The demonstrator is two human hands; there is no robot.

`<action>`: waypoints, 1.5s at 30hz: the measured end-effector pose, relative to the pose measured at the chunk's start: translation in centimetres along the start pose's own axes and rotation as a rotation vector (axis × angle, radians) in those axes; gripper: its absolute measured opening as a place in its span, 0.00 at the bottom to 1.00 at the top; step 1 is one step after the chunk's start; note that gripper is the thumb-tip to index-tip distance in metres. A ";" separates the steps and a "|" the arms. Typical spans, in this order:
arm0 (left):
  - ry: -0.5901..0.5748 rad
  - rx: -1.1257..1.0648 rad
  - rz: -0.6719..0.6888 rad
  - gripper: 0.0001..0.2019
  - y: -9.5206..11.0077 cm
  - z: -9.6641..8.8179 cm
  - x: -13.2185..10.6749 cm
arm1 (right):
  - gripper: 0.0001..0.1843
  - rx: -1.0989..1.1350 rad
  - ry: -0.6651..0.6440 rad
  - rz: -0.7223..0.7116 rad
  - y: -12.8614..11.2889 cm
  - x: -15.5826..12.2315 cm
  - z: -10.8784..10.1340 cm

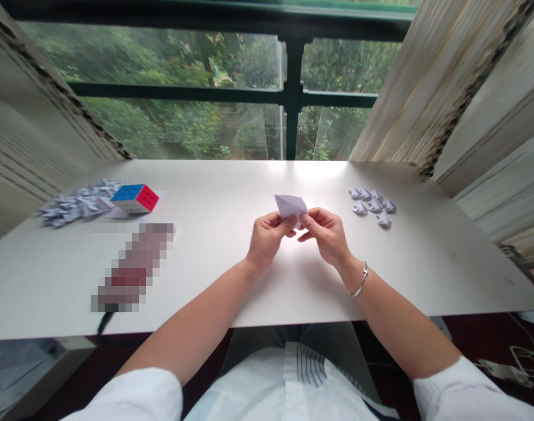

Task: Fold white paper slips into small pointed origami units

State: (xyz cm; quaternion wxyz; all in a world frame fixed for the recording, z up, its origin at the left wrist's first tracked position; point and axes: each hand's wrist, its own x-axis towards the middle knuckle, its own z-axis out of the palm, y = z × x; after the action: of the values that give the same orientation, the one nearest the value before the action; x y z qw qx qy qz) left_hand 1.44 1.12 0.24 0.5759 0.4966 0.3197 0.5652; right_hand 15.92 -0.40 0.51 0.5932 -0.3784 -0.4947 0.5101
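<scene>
Between my two hands a small piece of folded white paper (290, 206) is held up above the middle of the table, its pointed corner toward the upper left. My left hand (268, 234) pinches its lower edge between thumb and fingers. On the other side, my right hand (326, 232) grips the lower right corner with thumb and forefinger. A silver bracelet (364, 279) circles my right wrist. The fingertips partly hide the paper's lower part.
Several small folded paper pieces (374, 205) lie at the right on the white table (205, 193). A heap of folded papers (76, 204) and a Rubik's cube (135, 199) are at the far left. Nearer stands a pixelated long object (135, 266) with a dark strap. Window and curtains lie beyond.
</scene>
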 end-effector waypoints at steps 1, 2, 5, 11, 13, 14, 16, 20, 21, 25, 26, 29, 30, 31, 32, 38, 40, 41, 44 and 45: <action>-0.006 -0.019 -0.016 0.12 0.0 0.0 0.0 | 0.19 0.013 0.003 0.007 -0.1 0.0 0.0; -0.010 -0.038 -0.035 0.14 0.0 -0.1 0.0 | 0.19 0.028 0.007 0.018 -0.1 0.0 0.1; -0.015 -0.087 -0.086 0.19 0.1 -0.1 0.0 | 0.19 0.083 0.022 0.062 -0.3 0.0 0.2; 0.032 -0.138 -0.057 0.25 -0.1 0.1 -0.1 | 0.19 0.166 0.157 0.103 -0.7 0.3 -0.3; -0.010 -0.099 -0.055 0.23 -0.2 0.2 -0.2 | 0.18 0.161 0.157 0.112 -0.7 0.4 -0.4; -0.021 -0.078 -0.059 0.21 -0.2 0.2 -0.2 | 0.18 0.154 0.141 0.119 -0.7 0.4 -0.4; -0.016 -0.050 -0.074 0.18 -0.3 0.2 -0.1 | 0.18 0.136 0.104 0.130 -0.6 0.4 -0.3; 0.068 -0.060 -0.095 0.17 -0.1 0.1 0.1 | 0.17 0.081 0.124 0.092 -0.3 0.3 -0.2; 0.088 -0.061 -0.095 0.17 -0.1 0.1 0.1 | 0.17 0.060 0.143 0.068 -0.2 0.3 -0.2; 0.103 -0.053 -0.080 0.17 -0.1 0.1 0.1 | 0.16 -0.027 0.138 -0.015 0.0 0.2 -0.1; 0.097 -0.055 -0.077 0.17 -0.1 0.2 0.1 | 0.16 -0.053 0.128 -0.034 0.1 0.2 -0.1; 0.079 -0.064 -0.095 0.16 -0.1 0.2 0.1 | 0.14 -0.158 0.117 -0.107 0.4 0.1 -0.2; 0.075 -0.067 -0.109 0.15 -0.1 0.2 0.1 | 0.13 -0.197 0.114 -0.134 0.6 0.1 -0.2; 0.073 -0.070 -0.125 0.15 0.0 0.2 0.1 | 0.13 -0.234 0.110 -0.161 0.7 0.1 -0.3; 0.072 -0.071 -0.140 0.15 0.0 0.2 0.1 | 0.12 -0.266 0.104 -0.190 0.9 0.1 -0.3; 0.073 -0.122 -0.223 0.13 0.6 0.2 0.1 | 0.06 -0.395 0.090 -0.373 1.3 -0.1 -0.3; 0.070 -0.154 -0.257 0.14 0.8 0.2 0.1 | 0.04 -0.458 0.077 -0.438 1.0 -0.3 -0.2; 0.068 -0.167 -0.273 0.14 0.9 0.1 0.1 | 0.03 -0.493 0.070 -0.467 0.8 -0.3 -0.3; 0.059 -0.181 -0.301 0.15 1.0 -0.1 0.2 | 0.03 -0.569 0.043 -0.521 0.5 -0.4 -0.4; 0.056 -0.180 -0.304 0.15 1.0 -0.1 0.2 | 0.04 -0.582 0.032 -0.529 0.5 -0.4 -0.5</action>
State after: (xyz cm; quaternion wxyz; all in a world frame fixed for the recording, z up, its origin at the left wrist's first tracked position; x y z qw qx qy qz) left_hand 1.02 1.20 1.15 0.6877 0.3730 0.3553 0.5116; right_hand 16.32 -0.65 -0.15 0.5797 -0.3980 -0.6899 0.1720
